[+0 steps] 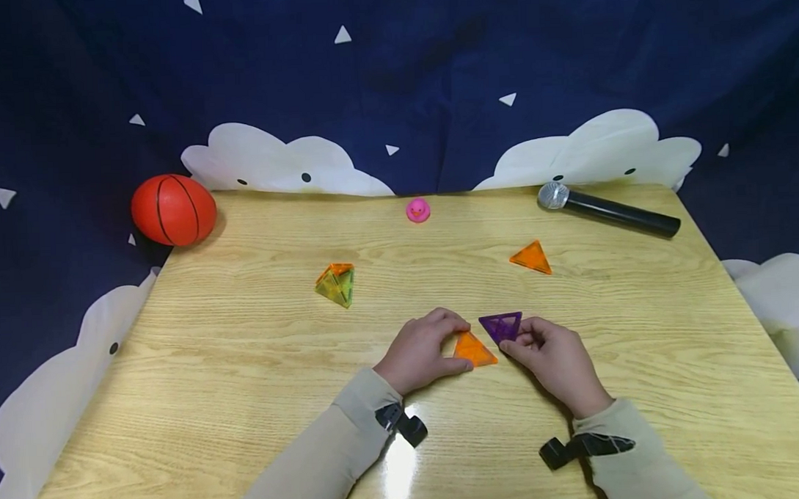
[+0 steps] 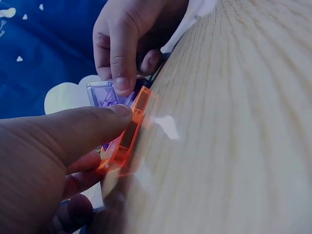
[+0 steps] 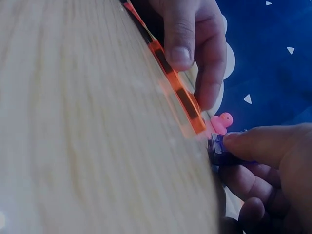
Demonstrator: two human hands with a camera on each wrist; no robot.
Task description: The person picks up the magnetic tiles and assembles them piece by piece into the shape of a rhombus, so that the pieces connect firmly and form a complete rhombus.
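My left hand (image 1: 424, 351) pinches an orange triangular magnetic tile (image 1: 473, 350) between thumb and fingers, low over the wooden table. In the left wrist view the thumb presses the near edge of this orange tile (image 2: 127, 134). To the right, my right hand (image 1: 554, 358) pinches a purple triangular magnetic tile (image 1: 503, 327) by its right side. The right wrist view shows the purple tile (image 3: 222, 150) between thumb and curled fingers, close to one end of the orange tile (image 3: 180, 90). From the head view, a small gap separates the two tiles.
Left of my hands stands a piece built of yellow-green and orange tiles (image 1: 337, 285). Another orange triangle tile (image 1: 533, 257) lies right of centre. Towards the back are a red ball (image 1: 173, 210), a pink rubber duck (image 1: 418, 210) and a black microphone (image 1: 612, 210). A dark blue curtain (image 1: 433, 72) hangs behind.
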